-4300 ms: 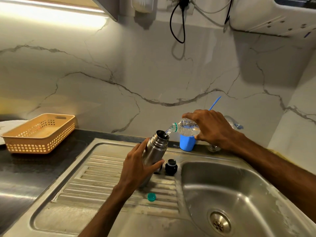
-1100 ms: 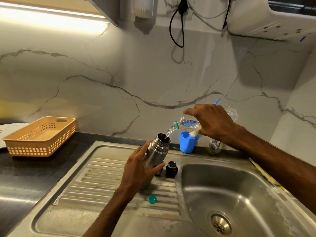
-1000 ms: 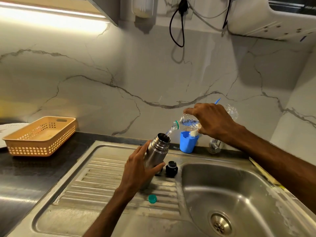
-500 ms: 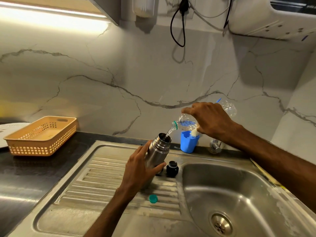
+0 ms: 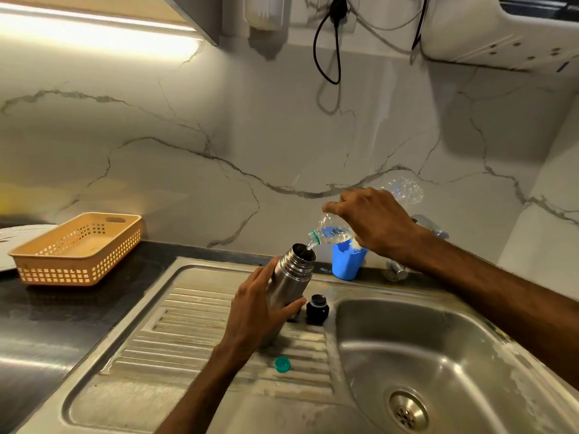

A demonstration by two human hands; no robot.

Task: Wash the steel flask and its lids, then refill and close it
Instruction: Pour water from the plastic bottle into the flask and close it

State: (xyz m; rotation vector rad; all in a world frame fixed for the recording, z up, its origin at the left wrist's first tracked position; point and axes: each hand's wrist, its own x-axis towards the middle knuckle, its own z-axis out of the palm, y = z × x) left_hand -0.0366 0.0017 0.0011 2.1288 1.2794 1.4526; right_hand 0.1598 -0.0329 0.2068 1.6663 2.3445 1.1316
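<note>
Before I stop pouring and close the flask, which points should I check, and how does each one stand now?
1. Grip of the left hand around the steel flask: ok.
2. Mouth of the plastic bottle, held by the right hand, above the flask opening, water going in: ok.
3. Water level inside the flask: cannot tell.
4. The black lid standing on the drainboard beside the flask, free to take: ok.
5. The green cap lying on the drainboard: ok.

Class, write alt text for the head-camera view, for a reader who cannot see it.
A right hand tips a clear plastic bottle, pouring water into the open steel flask, which the left hand holds tilted over a sink's drainboard. A black lid and a green cap sit on the drainboard beside it; a blue cup stands behind.
</note>
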